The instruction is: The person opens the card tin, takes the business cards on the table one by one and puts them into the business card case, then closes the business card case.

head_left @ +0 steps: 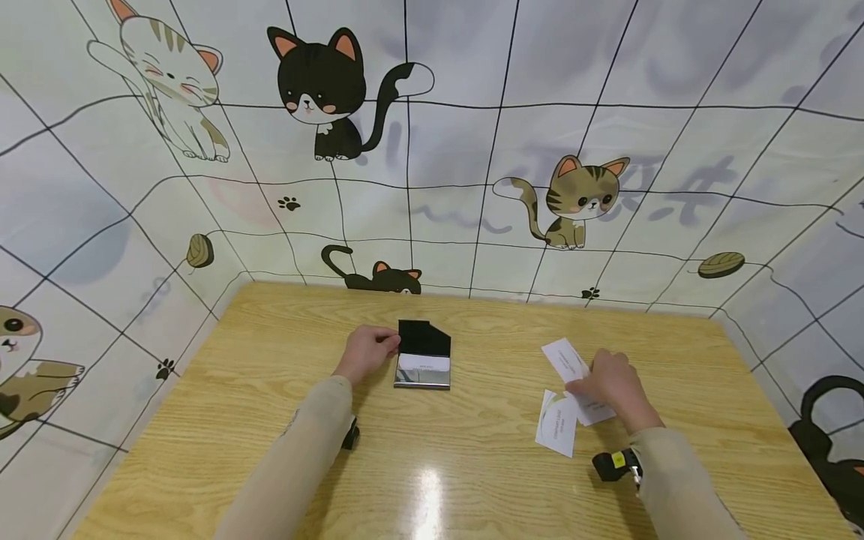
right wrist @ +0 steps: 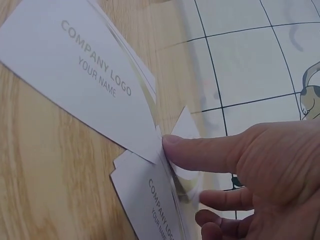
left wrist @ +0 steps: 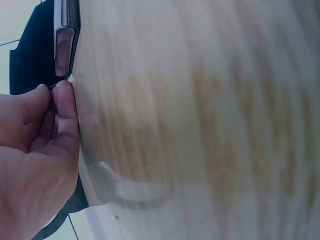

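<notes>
Left hand [head_left: 364,352] pinches the black flap [head_left: 424,339] of the open card case [head_left: 421,378]; right of that case, the right hand [head_left: 613,386] has its thumb at the business cards [head_left: 556,429] — pinching or just touching, can't tell. Looks like card-gathering — next calls for a sure edge pinch.

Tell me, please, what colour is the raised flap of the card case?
The flap is black; the head view shows it best.
</notes>
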The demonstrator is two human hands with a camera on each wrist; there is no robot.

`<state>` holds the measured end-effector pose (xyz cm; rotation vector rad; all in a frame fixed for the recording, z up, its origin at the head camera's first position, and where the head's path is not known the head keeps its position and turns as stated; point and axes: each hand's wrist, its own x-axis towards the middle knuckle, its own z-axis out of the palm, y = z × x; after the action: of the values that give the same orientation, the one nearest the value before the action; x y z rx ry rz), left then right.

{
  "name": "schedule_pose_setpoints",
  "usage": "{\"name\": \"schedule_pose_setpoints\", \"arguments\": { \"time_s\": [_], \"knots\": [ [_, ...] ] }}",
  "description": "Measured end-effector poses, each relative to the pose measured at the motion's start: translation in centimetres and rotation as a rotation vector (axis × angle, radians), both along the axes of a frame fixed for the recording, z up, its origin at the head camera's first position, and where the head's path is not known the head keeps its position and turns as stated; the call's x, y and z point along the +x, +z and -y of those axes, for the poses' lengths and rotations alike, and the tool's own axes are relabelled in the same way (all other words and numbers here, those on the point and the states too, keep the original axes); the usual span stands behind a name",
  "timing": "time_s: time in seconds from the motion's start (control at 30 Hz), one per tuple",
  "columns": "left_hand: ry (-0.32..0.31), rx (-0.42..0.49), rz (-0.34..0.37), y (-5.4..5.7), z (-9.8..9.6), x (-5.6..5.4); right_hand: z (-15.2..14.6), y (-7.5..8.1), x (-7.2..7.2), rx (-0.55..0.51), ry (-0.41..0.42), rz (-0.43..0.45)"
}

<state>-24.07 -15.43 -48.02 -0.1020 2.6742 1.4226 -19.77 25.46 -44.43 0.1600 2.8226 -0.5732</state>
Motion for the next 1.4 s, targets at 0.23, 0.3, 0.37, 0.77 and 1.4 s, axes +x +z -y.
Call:
{"name": "schedule_pose_setpoints", "arguments": {
  "time_s": [0.23, 0.3, 0.37, 0.77, 1.4],
  "knots": [
    [-0.008, 0.003, -0.017, -0.1, 0.1, 0.0, 0.3, -0.2, -0.1, -0.071, -0.031, -0.069],
    [-0.008, 0.004, -0.022, -0.2, 0.1, 0.0, 0.5, -0.4, -0.2, -0.083, -0.031, -0.100],
    [-0.009, 0.005, -0.024, -0.2, 0.2, 0.0, 0.6, -0.7, -0.2, -0.089, -0.026, -0.145],
    [-0.012, -0.003, -0.019, 0.0, 0.2, 0.0, 1.8, -1.0, -0.3, -0.212, 0.075, -0.334],
    [-0.029, -0.027, -0.042, 0.1, 0.2, 0.1, 4.1, -1.1, -0.3, -0.390, 0.076, -0.418]
  ]
}}
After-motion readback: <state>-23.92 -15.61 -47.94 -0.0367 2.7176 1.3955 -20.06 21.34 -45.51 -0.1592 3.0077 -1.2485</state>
